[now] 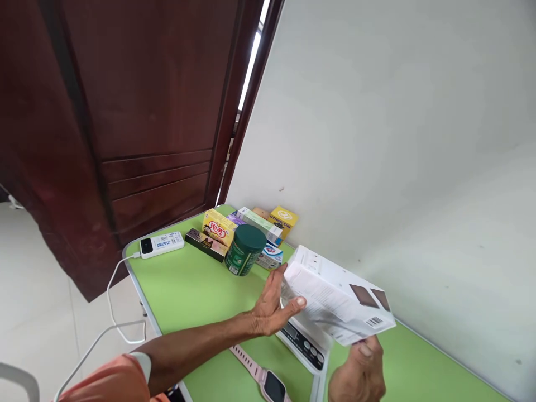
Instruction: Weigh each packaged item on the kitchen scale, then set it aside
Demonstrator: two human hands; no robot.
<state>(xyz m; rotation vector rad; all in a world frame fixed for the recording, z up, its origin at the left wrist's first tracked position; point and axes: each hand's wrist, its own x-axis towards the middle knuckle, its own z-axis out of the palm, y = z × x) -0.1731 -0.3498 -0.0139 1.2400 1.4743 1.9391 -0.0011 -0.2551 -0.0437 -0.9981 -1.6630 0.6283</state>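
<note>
A white cardboard box [330, 290] with printed text, a barcode and brown pictures is held tilted above a white digital scale [307, 346]. My left hand [274, 310] grips its left end, thumb across the front face and fingers behind. At the lower right edge, my right hand [360, 368] has its fingers closed on the box. The box hides part of the scale's plate; black buttons and a display show below it. A pink smartwatch [274, 385] lies beside the scale, near my left forearm.
On the green table [188, 296] stand a dark green canister [246, 250], a yellow box [218, 226], a dark slim box [206, 244] and several other cartons. A white power bank [162, 244] with a cable lies at the left edge. A wall [397, 139] borders the back.
</note>
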